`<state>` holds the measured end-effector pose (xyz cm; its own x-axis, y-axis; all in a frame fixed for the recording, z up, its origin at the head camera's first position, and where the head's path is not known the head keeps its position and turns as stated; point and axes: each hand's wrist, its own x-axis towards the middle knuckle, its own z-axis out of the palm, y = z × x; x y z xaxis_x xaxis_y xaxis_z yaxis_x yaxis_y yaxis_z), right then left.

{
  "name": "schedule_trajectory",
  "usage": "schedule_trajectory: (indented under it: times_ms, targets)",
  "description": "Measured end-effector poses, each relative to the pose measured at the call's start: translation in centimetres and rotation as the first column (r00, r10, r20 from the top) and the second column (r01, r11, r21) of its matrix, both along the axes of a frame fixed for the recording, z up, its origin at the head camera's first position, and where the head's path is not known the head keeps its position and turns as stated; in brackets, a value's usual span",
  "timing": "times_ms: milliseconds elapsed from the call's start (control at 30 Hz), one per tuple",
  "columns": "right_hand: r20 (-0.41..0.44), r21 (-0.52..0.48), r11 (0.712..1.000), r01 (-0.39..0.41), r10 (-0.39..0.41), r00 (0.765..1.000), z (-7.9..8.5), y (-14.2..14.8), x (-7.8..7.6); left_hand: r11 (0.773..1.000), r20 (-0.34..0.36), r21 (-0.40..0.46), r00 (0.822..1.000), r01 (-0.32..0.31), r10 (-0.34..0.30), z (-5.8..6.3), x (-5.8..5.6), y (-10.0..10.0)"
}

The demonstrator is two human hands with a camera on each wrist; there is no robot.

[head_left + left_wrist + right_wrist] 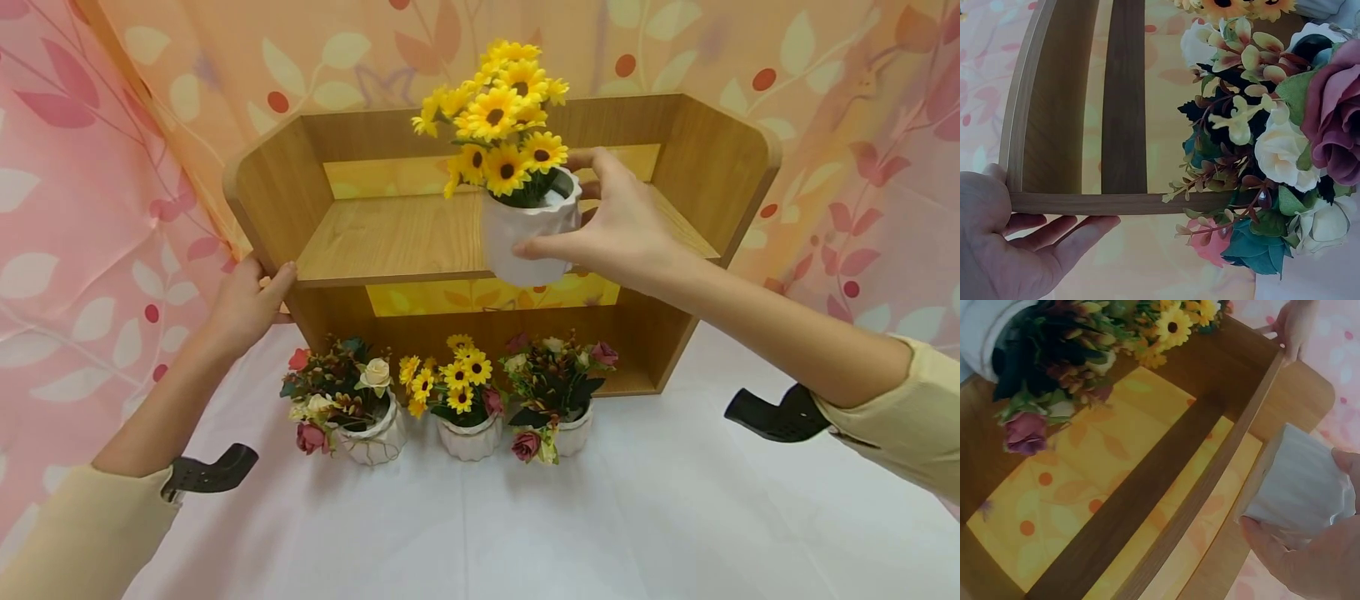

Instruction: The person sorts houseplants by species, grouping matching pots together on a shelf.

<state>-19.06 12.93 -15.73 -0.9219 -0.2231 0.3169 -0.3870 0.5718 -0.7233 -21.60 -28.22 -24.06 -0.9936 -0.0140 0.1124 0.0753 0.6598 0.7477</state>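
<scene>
We are facing a floral curtain [840, 92], with a white cloth [675, 517] spreading beneath a two-tier wooden shelf [712, 175]. We are holding a potted sunflower plant [498, 117] roughly upright by the front edge of the upper board [390, 242]; whether they are touching, we cannot tell. Three more plants are standing in a row before the lower tier: a left rose pot [341, 404], a middle sunflower pot [467, 396] and a right rose pot [562, 383]. Our right hand [618, 217] is curling around the held plant's white pot [525, 237]; our left hand [243, 302] is gripping the shelf's left side panel [281, 179].
</scene>
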Motion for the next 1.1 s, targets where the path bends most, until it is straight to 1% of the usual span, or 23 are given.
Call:
schedule_trajectory:
  times_ms: [100, 367, 600, 700, 900, 1100]
  targets:
    - [-0.018, 0.012, 1.0, 0.002, -0.002, 1.0, 0.1, -0.1, -0.1, 1.0, -0.005, 0.01, 1.0, 0.001, -0.001, -0.6, 0.5, 1.1]
    - [-0.024, 0.018, 1.0, 0.002, -0.002, 1.0, 0.6, -2.6, -1.9, 1.0, -0.005, 0.02, 1.0, 0.012, -0.011, -0.6, 0.4, 1.1]
    - [-0.013, 0.001, 1.0, -0.03, 0.03, 0.999, 0.5, -4.8, -3.5, 1.0, -0.008, 0.015, 1.0, 0.007, -0.007, -0.6, 0.5, 1.1]
    - [-0.009, -0.007, 0.999, -0.036, 0.036, 0.999, 0.6, -4.8, -3.5, 1.0, -0.014, 0.01, 1.0, 0.005, -0.005, -0.4, 1.2, 2.0]
    - [-0.006, 0.005, 0.999, -0.043, 0.043, 0.999, 0.9, -4.9, -3.6, 1.0, -0.028, 0.016, 1.0, 0.008, -0.008, -0.3, 2.5, 3.5]
    - [-0.02, 0.015, 0.998, -0.06, 0.06, 0.998, 0.8, -4.8, -3.7, 1.0, -0.032, 0.004, 0.999, -0.019, 0.019, -0.2, 3.8, 5.2]
